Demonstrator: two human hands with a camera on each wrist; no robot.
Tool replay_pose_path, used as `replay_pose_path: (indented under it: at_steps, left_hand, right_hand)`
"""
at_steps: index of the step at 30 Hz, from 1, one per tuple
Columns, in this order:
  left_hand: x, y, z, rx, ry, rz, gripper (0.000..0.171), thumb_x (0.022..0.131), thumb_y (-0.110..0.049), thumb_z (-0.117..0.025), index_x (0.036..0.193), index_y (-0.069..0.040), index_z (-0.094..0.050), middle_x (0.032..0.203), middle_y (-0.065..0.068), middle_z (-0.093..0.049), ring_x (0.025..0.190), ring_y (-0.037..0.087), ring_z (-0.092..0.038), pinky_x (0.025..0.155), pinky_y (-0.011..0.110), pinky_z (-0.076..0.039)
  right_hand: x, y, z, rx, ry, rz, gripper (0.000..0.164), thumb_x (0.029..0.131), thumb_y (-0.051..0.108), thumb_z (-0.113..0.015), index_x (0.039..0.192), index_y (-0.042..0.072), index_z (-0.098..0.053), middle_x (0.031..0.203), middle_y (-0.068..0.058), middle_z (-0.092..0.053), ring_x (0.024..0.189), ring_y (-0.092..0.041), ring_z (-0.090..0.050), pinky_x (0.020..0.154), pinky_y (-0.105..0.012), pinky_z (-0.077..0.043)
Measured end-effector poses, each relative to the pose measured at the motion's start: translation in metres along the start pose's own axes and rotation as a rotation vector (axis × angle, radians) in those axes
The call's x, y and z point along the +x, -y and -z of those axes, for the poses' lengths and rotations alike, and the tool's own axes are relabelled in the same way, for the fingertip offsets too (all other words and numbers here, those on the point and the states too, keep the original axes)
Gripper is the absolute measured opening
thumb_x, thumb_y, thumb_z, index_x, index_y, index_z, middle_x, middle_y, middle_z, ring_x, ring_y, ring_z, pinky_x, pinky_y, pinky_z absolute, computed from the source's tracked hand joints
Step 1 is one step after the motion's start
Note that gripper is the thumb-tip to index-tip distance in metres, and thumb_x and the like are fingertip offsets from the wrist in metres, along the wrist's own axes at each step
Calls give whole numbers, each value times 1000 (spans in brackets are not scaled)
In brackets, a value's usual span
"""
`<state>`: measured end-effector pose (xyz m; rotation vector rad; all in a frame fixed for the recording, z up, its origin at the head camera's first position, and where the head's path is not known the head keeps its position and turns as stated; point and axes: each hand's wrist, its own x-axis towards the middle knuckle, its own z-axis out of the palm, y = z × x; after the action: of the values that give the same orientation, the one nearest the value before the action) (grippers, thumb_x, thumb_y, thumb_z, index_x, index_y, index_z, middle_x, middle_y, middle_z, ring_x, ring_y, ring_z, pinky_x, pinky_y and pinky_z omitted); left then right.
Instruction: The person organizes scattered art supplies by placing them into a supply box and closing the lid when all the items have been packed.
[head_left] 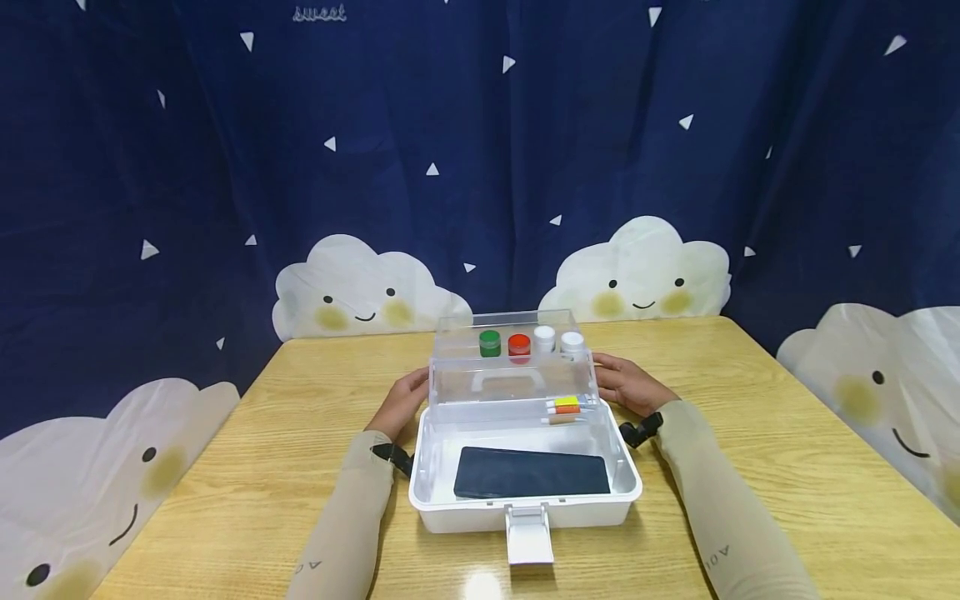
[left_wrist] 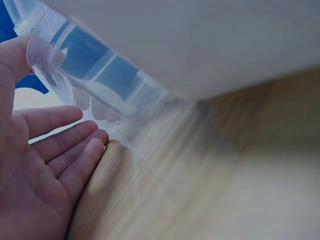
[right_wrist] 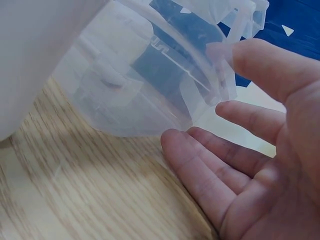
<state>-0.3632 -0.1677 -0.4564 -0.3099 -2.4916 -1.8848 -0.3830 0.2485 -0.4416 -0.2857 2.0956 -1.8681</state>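
Note:
A white plastic storage box (head_left: 525,517) stands on the table with its clear lid (head_left: 457,382) tipped back. Inside the box lies a dark flat slab (head_left: 532,473). Small tubes (head_left: 566,408) show near the back right corner. At the lid's left side is my left hand (head_left: 401,404); in the left wrist view its thumb (left_wrist: 17,55) touches the clear plastic and the other fingers extend loosely below. My right hand (head_left: 633,387) mirrors it on the right, its thumb (right_wrist: 260,62) against the clear edge and its fingers relaxed beneath.
A green-lidded jar (head_left: 490,342), a red-lidded jar (head_left: 519,346) and two white-lidded jars (head_left: 544,337) sit at the clear upper part. The front latch (head_left: 529,537) hangs down. Behind the wooden table (head_left: 315,417) hangs a dark blue curtain (head_left: 420,100) with clouds.

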Motion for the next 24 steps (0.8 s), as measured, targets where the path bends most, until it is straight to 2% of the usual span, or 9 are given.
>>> replay_pose_path:
  at_steps: [7, 14, 18, 24]
  left_hand:
    - [-1, -3, 2, -10, 19, 2, 59, 95, -46, -58, 142, -11, -48, 143, 11, -49, 135, 28, -40, 113, 47, -27]
    - [-2, -6, 3, -28, 34, 20, 50, 100, -30, -53, 143, -7, -46, 147, 13, -43, 138, 30, -34, 115, 48, -23]
    - [-3, -7, 2, -36, 20, 42, 49, 98, -32, -54, 142, -11, -48, 147, 8, -45, 138, 26, -36, 114, 46, -25]
    - [-2, -4, 0, -26, -9, 33, 52, 96, -36, -55, 142, -13, -50, 147, 7, -45, 138, 26, -35, 114, 47, -25]
  right_hand:
    - [2, 0, 1, 30, 17, 15, 67, 99, 26, -55, 153, 4, -23, 153, -18, -31, 119, -14, -54, 97, -33, -47]
    - [1, -2, 4, 37, 59, 29, 69, 99, 27, -55, 153, 4, -19, 155, -19, -26, 120, -13, -53, 100, -34, -45]
    - [-1, -2, 4, 42, 77, 30, 71, 98, 27, -57, 154, 5, -18, 156, -18, -25, 121, -13, -53, 101, -35, -44]
    - [-2, -2, 4, 48, 76, 27, 73, 97, 29, -58, 154, 6, -19, 156, -18, -25, 125, -17, -50, 102, -36, -43]
